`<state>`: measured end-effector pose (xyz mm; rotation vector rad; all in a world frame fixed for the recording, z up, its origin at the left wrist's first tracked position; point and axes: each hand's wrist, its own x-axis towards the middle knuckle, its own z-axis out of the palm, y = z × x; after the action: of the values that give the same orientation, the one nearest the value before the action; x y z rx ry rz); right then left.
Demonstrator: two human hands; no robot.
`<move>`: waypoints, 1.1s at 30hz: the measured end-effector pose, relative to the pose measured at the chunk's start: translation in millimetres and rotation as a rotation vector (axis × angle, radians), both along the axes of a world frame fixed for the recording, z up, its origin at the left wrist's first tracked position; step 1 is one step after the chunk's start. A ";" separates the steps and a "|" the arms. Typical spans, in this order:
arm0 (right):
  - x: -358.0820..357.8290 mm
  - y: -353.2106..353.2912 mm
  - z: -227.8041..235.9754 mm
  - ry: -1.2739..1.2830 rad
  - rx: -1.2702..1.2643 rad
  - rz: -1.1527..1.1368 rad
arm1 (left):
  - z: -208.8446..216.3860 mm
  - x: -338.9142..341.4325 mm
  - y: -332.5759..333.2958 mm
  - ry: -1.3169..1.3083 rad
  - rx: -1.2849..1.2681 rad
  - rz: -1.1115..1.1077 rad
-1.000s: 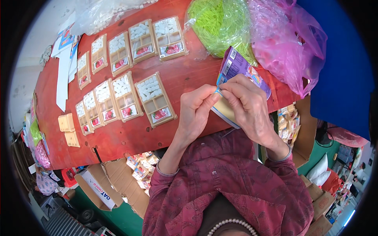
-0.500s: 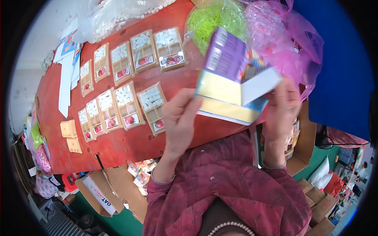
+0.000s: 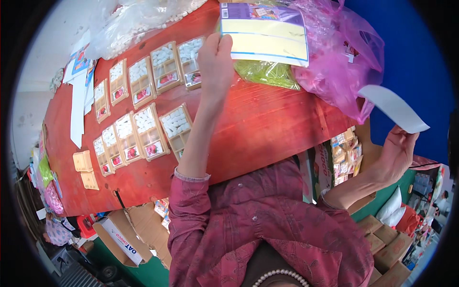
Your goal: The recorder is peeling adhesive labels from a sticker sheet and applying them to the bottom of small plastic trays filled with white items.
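My left hand (image 3: 215,64) grips the left edge of a label sheet (image 3: 267,44), purple at its far end with pale yellow bands nearer me, above the far side of the table. Off to the right, past the table edge, my right hand (image 3: 399,150) pinches the end of a curved white paper strip (image 3: 394,107). Left of my left forearm, tan compartment trays stand in two rows, among them one tray (image 3: 165,67) with white pieces and a strawberry-printed card. My forearm partly covers the nearest tray (image 3: 177,126).
Behind the sheet lie a green bag (image 3: 270,75) and a pink plastic bag (image 3: 330,57). A clear bag of white pieces (image 3: 138,24) is at the far left, with paper sheets (image 3: 79,100) and two tan blocks (image 3: 83,161) nearer. Cardboard boxes (image 3: 119,239) stand below the red table (image 3: 258,129).
My hands have moved apart. The label sheet has gone up and away in my left hand, while my right hand has carried the white strip off it to the right.
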<state>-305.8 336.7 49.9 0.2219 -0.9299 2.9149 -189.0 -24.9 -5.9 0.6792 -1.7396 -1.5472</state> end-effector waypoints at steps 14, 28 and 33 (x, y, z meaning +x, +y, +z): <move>38.9 -43.8 -15.9 -0.100 -0.050 0.582 | -41.6 192.0 37.1 -0.611 -0.625 0.289; 95.2 -132.0 -4.8 -0.198 0.488 0.645 | -57.2 162.3 81.3 -0.671 -0.656 0.091; 96.4 -127.8 0.7 -0.118 0.566 0.506 | -38.5 157.6 87.4 -0.540 -0.695 0.106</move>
<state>-209.4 208.9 50.6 0.3627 -1.9665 3.0197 -31.4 62.4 -44.3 0.8385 -2.3991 -0.6158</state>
